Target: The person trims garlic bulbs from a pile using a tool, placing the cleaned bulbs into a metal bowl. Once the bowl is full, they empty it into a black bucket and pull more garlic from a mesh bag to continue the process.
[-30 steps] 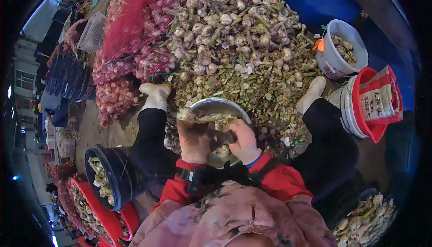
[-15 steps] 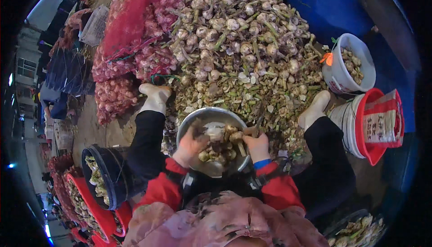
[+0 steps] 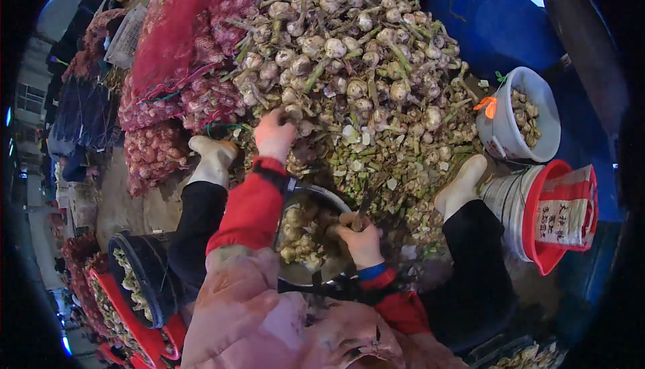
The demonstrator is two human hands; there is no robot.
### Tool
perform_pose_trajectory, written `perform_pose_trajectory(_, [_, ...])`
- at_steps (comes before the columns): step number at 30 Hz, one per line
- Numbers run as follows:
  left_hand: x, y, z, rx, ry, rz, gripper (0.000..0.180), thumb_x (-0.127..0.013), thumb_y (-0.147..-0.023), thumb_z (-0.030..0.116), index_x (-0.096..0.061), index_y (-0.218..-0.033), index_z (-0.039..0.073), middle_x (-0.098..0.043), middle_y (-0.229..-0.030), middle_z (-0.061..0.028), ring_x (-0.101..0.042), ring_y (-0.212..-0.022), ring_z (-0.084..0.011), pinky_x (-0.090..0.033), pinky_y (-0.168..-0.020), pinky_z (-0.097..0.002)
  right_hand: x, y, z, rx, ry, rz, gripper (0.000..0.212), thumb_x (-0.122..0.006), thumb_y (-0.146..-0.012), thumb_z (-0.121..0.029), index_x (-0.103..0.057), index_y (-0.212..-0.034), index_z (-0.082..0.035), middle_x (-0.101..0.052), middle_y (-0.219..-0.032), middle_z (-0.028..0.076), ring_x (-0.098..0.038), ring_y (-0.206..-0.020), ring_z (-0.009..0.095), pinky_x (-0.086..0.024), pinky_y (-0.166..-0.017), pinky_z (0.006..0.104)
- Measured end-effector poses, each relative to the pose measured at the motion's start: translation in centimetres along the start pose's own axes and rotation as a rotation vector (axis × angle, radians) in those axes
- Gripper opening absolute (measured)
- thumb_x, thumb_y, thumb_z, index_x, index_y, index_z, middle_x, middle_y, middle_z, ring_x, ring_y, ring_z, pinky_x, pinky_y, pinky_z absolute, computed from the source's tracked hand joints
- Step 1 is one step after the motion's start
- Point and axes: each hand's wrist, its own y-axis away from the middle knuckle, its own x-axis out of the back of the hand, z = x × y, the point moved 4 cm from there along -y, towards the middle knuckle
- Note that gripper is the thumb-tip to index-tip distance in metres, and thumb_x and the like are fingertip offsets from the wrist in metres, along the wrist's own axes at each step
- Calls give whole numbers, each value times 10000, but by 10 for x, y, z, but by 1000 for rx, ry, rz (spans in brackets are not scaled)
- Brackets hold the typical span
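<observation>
Beyond our left grip (image 3: 274, 134) we see garlic bulbs (image 3: 336, 48) in creamy white tinged purple, with green and tan stalks. Left of that grip, the mesh sacks (image 3: 154, 157) show pinkish red. The knife (image 3: 367, 201) in our right grip (image 3: 361, 242) looks dark; the wristband (image 3: 371, 271) behind it is blue, the sleeve (image 3: 403, 310) red. Right of that grip, we find a greyish-white bucket (image 3: 496, 127) with an orange tag (image 3: 488, 106), and a red-and-white patterned sack (image 3: 570, 191).
</observation>
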Motion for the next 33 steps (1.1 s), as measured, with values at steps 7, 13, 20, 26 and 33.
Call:
perform_pose_trajectory(7, [64, 168, 1, 448, 1138, -436, 355, -692, -787, 42, -597, -1127, -1, -650, -1002, -82, -626, -942, -197, -494, -831, -294, -17, 11, -32, -177, -798, -3, 323, -649, -915, -192, -585, -1199, -54, -645, -930, 23, -631, -761, 149, -512, -558, 301])
perform_pose_trajectory(13, [84, 221, 0, 164, 828, -906, 768, -756, -738, 32, -352, -1391, 2, -519, -1308, -121, -534, -1157, -202, -436, -976, -333, -1, 21, -42, -67, -577, -198, 307, -631, -890, -135, -604, -1182, -46, -641, -858, 59, -609, -609, 181, -506, -519, 323])
perform_pose_trajectory(20, [88, 197, 54, -116, 517, -1029, 975, -827, -641, 289, -323, -1424, 1, -538, -1282, -181, -531, -1175, -250, -418, -995, -325, 4, 46, -85, 422, -160, -365, 405, -710, -814, -37, -611, -1207, -47, -629, -1196, 40, -581, -1075, 139, -456, -931, 293])
perform_pose_trajectory(26, [94, 220, 29, -120, 659, -790, 857, -852, -617, 175, -416, -1340, 24, -545, -1245, -121, -529, -1141, -210, -403, -1002, -336, 17, 64, -77, 363, 23, -168, 321, -691, -773, -15, -632, -1083, -71, -651, -1073, 63, -641, -943, 196, -502, -835, 314])
perform_pose_trajectory(33, [116, 229, 16, -328, 490, -638, 826, -854, -622, 278, -448, -1279, -15, -590, -1146, -164, -590, -1065, -249, -461, -919, -353, -19, 85, -84, 627, 845, -158, 218, -627, -710, -64, -622, -926, -93, -584, -933, 118, -609, -882, 355, -497, -754, 462])
